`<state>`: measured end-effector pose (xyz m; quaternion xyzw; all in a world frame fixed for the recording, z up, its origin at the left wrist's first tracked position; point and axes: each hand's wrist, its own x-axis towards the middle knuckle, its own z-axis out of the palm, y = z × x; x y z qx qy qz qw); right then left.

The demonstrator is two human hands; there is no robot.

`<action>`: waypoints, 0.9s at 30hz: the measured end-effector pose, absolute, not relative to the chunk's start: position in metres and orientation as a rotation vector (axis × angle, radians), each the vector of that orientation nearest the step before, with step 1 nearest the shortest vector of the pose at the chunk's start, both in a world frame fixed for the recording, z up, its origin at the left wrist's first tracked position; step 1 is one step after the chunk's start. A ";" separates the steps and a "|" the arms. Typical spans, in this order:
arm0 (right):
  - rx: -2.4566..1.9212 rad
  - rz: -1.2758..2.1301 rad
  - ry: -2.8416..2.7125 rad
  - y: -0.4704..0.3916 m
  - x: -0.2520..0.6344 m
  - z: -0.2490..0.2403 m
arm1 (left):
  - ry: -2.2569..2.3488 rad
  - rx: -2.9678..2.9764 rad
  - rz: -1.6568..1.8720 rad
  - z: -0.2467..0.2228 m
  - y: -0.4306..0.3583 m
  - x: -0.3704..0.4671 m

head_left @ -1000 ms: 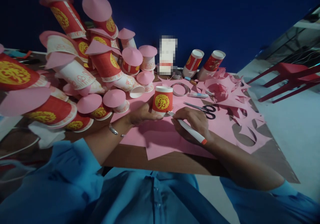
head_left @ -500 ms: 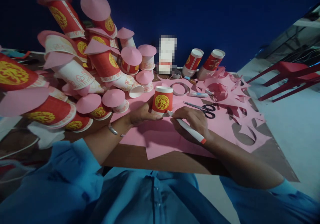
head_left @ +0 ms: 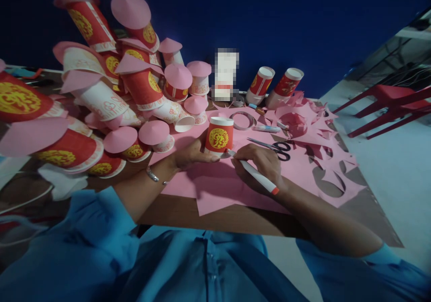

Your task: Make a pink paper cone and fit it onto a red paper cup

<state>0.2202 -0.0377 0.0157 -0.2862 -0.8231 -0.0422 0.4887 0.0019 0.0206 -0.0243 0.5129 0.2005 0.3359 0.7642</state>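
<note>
My left hand [head_left: 193, 154] is closed round the lower left of a paper cup [head_left: 219, 135], red with a yellow round emblem and a white band at the bottom. In my right hand [head_left: 259, 160] is a white marker pen [head_left: 259, 177] with a red end, gripped like a pencil. Its tip meets the white band at the cup's lower right. Under both hands lies a pink paper sheet [head_left: 215, 185]. A pair of scissors [head_left: 282, 150] with dark handles rests just beyond my right hand.
Several paper cups with pink cone tops [head_left: 128, 86] are piled at the left. Two stacks of cups [head_left: 261, 85] stand at the back. Pink paper scraps [head_left: 303, 122] cover the right side, near a tape roll [head_left: 242, 120] and a pen [head_left: 266, 128]. A red stool [head_left: 387, 104] stands beyond the table.
The marker's tip has shifted very slightly to the right along the cup's lower band. My left hand keeps the cup in nearly the same place.
</note>
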 end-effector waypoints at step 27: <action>-0.693 -0.113 -2.018 -0.040 0.220 0.015 | 0.479 1.166 0.753 -0.020 0.019 0.005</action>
